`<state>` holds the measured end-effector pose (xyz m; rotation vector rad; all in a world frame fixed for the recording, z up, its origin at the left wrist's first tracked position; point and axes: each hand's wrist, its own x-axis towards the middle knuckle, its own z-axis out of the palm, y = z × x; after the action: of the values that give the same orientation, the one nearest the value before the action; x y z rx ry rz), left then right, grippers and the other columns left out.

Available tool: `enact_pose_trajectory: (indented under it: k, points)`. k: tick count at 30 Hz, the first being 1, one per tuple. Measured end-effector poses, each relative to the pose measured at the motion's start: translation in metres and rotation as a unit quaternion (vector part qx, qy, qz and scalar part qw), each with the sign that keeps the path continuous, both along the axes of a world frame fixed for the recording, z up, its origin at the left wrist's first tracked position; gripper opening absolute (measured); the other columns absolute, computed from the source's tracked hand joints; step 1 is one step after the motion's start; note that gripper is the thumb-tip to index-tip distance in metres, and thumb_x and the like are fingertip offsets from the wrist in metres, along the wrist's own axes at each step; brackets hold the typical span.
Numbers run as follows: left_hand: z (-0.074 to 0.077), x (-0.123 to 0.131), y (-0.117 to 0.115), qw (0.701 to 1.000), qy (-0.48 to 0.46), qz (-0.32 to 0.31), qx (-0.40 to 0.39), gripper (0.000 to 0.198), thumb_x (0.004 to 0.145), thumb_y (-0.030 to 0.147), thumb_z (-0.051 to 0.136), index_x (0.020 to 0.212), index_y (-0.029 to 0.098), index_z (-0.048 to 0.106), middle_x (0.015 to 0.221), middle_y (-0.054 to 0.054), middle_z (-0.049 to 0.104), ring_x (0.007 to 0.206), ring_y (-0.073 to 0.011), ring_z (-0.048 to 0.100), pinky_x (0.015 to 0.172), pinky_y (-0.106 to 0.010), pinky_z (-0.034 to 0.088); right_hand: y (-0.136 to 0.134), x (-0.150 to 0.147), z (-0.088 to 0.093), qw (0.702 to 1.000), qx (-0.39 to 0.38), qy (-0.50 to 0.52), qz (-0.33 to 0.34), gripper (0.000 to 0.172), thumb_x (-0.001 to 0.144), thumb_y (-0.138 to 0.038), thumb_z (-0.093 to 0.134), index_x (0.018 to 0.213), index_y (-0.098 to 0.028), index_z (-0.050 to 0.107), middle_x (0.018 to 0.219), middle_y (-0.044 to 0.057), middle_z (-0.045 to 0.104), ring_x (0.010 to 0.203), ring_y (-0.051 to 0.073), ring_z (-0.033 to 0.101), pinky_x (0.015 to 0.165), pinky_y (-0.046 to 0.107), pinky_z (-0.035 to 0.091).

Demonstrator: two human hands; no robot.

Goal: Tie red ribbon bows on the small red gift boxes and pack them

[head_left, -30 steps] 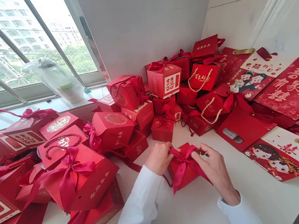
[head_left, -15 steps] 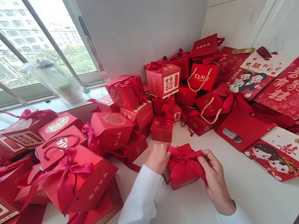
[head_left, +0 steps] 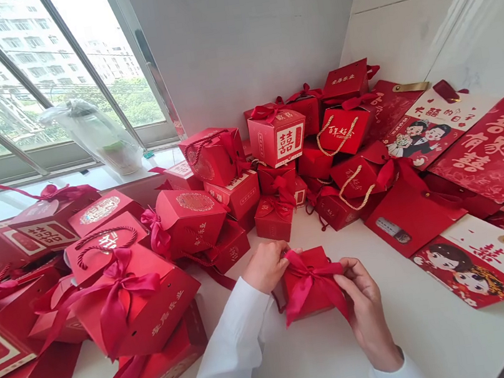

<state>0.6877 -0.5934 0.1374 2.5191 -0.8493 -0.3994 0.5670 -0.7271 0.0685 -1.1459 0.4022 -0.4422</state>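
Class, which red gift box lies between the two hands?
The red cardboard box whose crimson ribbon bow the left hand and right hand pinch; no hand touches the others.

"安居乐业": bow-tied red cardboard box (head_left: 152, 298). "囍": red cardboard cube (head_left: 267, 136). "百年好", last character unclear: gold-handled red cardboard box (head_left: 348, 128). "吾家有囍": flat red paper packet (head_left: 487, 147). "大囍的日子": flat white-and-red paper packet (head_left: 433, 119).

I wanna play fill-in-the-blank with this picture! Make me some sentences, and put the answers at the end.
1. The left hand and right hand touch a bow on a box coloured ____.
2. The sleeves are coloured ____.
3. The clear bag is on the picture's ____ side.

Missing words: red, white, left.
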Motion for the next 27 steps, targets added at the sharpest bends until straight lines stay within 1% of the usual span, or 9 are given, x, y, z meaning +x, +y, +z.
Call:
enact_pose_trajectory:
  k: [4, 7, 9, 13, 18, 21, 24, 27]
  points:
    - [0.001, 0.000, 0.001, 0.999, 0.017, -0.008, -0.027, 0.039, 0.090, 0.045, 0.042, 0.091, 0.016, 0.068, 0.082, -0.008, 0.069, 0.070, -0.0178, 0.059, 0.060, -0.025, 0.036, -0.008, -0.006, -0.002, 0.999, -0.038, -0.027, -0.023, 0.015, 0.074, -0.027, 0.063, 0.086, -0.023, 0.055, 0.080, -0.001, 0.051, 0.075, 0.015, 0.049, 0.065, 0.026, 0.039]
    - [0.001, 0.000, 0.002, 0.999, 0.029, -0.009, -0.043, 0.039, 0.089, 0.047, 0.043, 0.093, 0.017, 0.067, 0.080, -0.006, 0.069, 0.069, -0.0171, 0.059, 0.060, -0.024, 0.038, -0.015, -0.005, 0.003, 0.996, -0.064, -0.041, -0.046, 0.012, 0.077, -0.031, 0.061, 0.081, -0.021, 0.055, 0.081, 0.000, 0.049, 0.076, 0.015, 0.048, 0.066, 0.027, 0.038]
    - [0.002, -0.001, 0.002, 0.998, 0.032, -0.008, -0.044, 0.040, 0.089, 0.048, 0.042, 0.094, 0.017, 0.066, 0.079, -0.006, 0.068, 0.069, -0.0173, 0.059, 0.061, -0.024, 0.039, -0.019, -0.003, 0.007, 0.995, -0.076, -0.033, -0.049, 0.015, 0.080, -0.036, 0.058, 0.081, -0.021, 0.055, 0.078, 0.000, 0.049, 0.074, 0.015, 0.047, 0.067, 0.028, 0.037]
    - [0.004, -0.004, 0.001, 0.999, 0.017, 0.004, -0.030, 0.038, 0.090, 0.045, 0.040, 0.099, 0.016, 0.063, 0.080, -0.007, 0.067, 0.074, -0.0194, 0.061, 0.064, -0.026, 0.040, -0.026, -0.001, 0.013, 0.996, -0.087, -0.005, -0.013, 0.023, 0.087, -0.045, 0.052, 0.086, -0.023, 0.055, 0.078, -0.001, 0.051, 0.075, 0.015, 0.048, 0.071, 0.028, 0.038]
    - [0.006, -0.009, -0.001, 1.000, 0.006, 0.010, -0.015, 0.038, 0.090, 0.044, 0.040, 0.102, 0.015, 0.061, 0.085, -0.008, 0.066, 0.080, -0.0212, 0.061, 0.068, -0.028, 0.041, -0.028, -0.002, 0.012, 0.993, -0.113, 0.037, 0.021, 0.026, 0.087, -0.050, 0.050, 0.093, -0.025, 0.054, 0.082, -0.002, 0.053, 0.080, 0.015, 0.051, 0.076, 0.028, 0.039]
    - [0.007, -0.009, -0.001, 1.000, 0.008, 0.010, -0.010, 0.035, 0.090, 0.042, 0.041, 0.099, 0.015, 0.062, 0.082, -0.008, 0.066, 0.076, -0.0201, 0.060, 0.065, -0.027, 0.040, -0.027, -0.003, 0.012, 0.988, -0.145, 0.047, 0.022, 0.027, 0.085, -0.049, 0.053, 0.097, -0.025, 0.055, 0.090, -0.001, 0.055, 0.085, 0.016, 0.053, 0.079, 0.028, 0.041]
    - [0.008, -0.008, -0.001, 1.000, 0.017, 0.011, -0.020, 0.035, 0.091, 0.039, 0.040, 0.094, 0.015, 0.064, 0.077, -0.007, 0.066, 0.070, -0.0180, 0.060, 0.061, -0.025, 0.039, -0.023, -0.004, 0.014, 0.983, -0.179, 0.042, 0.025, 0.031, 0.084, -0.048, 0.056, 0.102, -0.023, 0.055, 0.102, 0.004, 0.058, 0.095, 0.020, 0.055, 0.082, 0.030, 0.044]
    - [0.006, -0.007, -0.002, 0.999, 0.020, 0.011, -0.031, 0.035, 0.092, 0.037, 0.040, 0.091, 0.015, 0.066, 0.080, -0.008, 0.068, 0.070, -0.0175, 0.061, 0.061, -0.024, 0.039, -0.019, -0.004, 0.017, 0.975, -0.213, 0.045, 0.051, 0.035, 0.083, -0.046, 0.057, 0.109, -0.023, 0.053, 0.111, 0.007, 0.059, 0.101, 0.023, 0.056, 0.085, 0.034, 0.046]
